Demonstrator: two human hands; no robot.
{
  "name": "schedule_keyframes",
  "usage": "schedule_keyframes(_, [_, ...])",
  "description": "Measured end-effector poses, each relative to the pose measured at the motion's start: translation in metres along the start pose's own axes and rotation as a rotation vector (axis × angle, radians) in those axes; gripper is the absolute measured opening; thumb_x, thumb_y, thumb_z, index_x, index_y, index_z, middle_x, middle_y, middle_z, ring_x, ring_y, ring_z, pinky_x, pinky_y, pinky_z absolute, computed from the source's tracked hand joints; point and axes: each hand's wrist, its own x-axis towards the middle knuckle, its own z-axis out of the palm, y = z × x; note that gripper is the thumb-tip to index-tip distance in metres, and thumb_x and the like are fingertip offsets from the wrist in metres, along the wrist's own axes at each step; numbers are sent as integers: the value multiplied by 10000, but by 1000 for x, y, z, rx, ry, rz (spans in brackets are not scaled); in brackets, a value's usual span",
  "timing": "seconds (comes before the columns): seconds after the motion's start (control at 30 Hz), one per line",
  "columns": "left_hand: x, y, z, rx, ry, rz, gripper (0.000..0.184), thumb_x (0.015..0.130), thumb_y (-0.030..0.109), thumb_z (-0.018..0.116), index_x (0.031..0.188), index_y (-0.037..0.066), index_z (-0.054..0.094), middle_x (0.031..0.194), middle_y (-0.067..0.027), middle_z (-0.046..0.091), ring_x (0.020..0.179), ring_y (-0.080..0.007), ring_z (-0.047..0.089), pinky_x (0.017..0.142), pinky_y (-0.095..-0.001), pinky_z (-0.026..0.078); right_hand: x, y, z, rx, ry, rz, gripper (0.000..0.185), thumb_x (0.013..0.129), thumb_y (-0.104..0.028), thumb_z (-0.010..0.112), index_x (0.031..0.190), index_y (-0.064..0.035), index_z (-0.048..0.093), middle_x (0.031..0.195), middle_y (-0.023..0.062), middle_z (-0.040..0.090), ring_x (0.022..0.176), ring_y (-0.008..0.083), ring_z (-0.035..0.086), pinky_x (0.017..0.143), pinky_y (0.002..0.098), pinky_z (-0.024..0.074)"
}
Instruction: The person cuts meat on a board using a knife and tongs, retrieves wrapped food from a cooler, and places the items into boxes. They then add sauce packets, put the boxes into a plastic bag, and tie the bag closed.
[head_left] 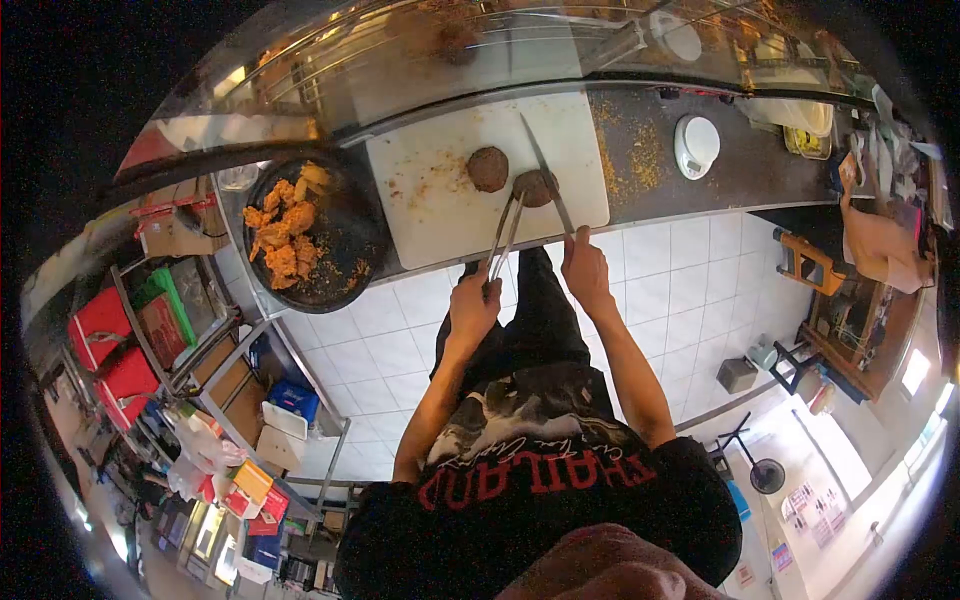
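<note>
Fingers [484, 287] gripping | left hand [473, 309]: tongs [511, 236] ×1 | right hand [586, 271]: knife [561, 208] ×1 | board [432, 222] ×1: brown patties [488, 169] ×2

Black T-shirt [500, 525], red lettering [540, 475], dark trousers [535, 330]

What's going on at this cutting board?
A person holds metal tongs in the left hand and a knife in the right hand. The tools are at a dark round patty on a white board; any cut is unclear. A second patty lies nearby, and fried pieces sit in a black dish at left.
</note>
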Motion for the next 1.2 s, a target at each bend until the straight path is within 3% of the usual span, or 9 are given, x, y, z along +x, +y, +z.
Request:
schedule_keyframes(0.27, [4, -3, 2, -21, -5, 8, 416, 883, 166, 612, 1239, -49, 592, 736, -229, 633, 681, -383, 634, 615, -467, 486, -16, -9, 15, -52, 3, 25, 284, 1014, -230, 445, 1085, 37, 377, 674, 315, 608, 652, 520, 604, 544, 584, 464])
schedule_keyframes(0.37, [4, -1, 2, -6, -14, -6, 419, 880, 169, 618, 1234, -53, 592, 749, -228, 639, 685, -388, 636, 607, -471, 485, -12, -17, 21, -66, 13, 62, 287, 1015, -250, 441, 1078, 19, 363, 684, 318, 611, 660, 523, 608, 559, 587, 475])
schedule_keyframes(0.47, [0, -13, 12, -64, 81, 36, 321, 904, 215, 623, 1157, 17, 628, 895, -234, 677, 811, -411, 663, 700, -435, 524, 0, 10, 62, -36, 116, -46, 275, 1004, -227, 458, 1090, 12, 353, 691, 318, 612, 667, 524, 609, 556, 590, 479])
schedule_keyframes(0.57, [3, 4, -3, -39, -15, -37, 331, 909, 225, 620, 1171, 24, 627, 869, -229, 671, 789, -407, 662, 686, -432, 518, 11, 3, 51, 56, 34, 9, 250, 997, -202, 470, 1081, 8, 363, 686, 319, 609, 664, 526, 604, 535, 589, 474])
schedule_keyframes(0.67, [3, -2, 2, -98, 58, 15, 396, 880, 211, 648, 1181, -45, 619, 768, -216, 651, 706, -394, 644, 624, -478, 497, 5, -16, 14, 90, 29, -28, 233, 993, -184, 475, 1070, 13, 376, 676, 320, 603, 653, 525, 600, 514, 588, 464])
schedule_keyframes(0.7, [3, 2, -4, -126, 25, -31, 393, 877, 213, 662, 1173, -43, 625, 745, -222, 642, 678, -380, 641, 609, -458, 491, -1, -23, 5, 88, -15, 24, 277, 1009, -229, 440, 1101, 29, 395, 701, 278, 631, 675, 489, 619, 593, 561, 468])
schedule_keyframes(0.8, [1, -5, -7, -104, 1, -68, 341, 913, 285, 622, 1205, 109, 637, 812, -223, 672, 782, -413, 663, 664, -441, 512, -11, -22, 16, 40, 103, -50, 250, 993, -173, 477, 1100, 33, 385, 623, 308, 586, 615, 513, 593, 501, 587, 447])
schedule_keyframes(1.13, [4, -3, -10, -77, -79, -75, 440, 906, 249, 625, 1296, 48, 584, 813, -239, 667, 767, -410, 664, 686, -431, 509, -25, -22, 20, 42, 92, -21, 225, 986, -169, 492, 1030, 31, 398, 607, 295, 584, 600, 500, 597, 513, 583, 449])
schedule_keyframes(1.2, [6, -10, -2, -114, 29, 34, 430, 900, 225, 632, 1286, 40, 592, 805, -246, 660, 755, -406, 664, 676, -432, 507, -26, -22, 19, 25, 83, -16, 231, 987, -178, 491, 1026, 30, 398, 608, 295, 586, 600, 500, 600, 512, 583, 454])
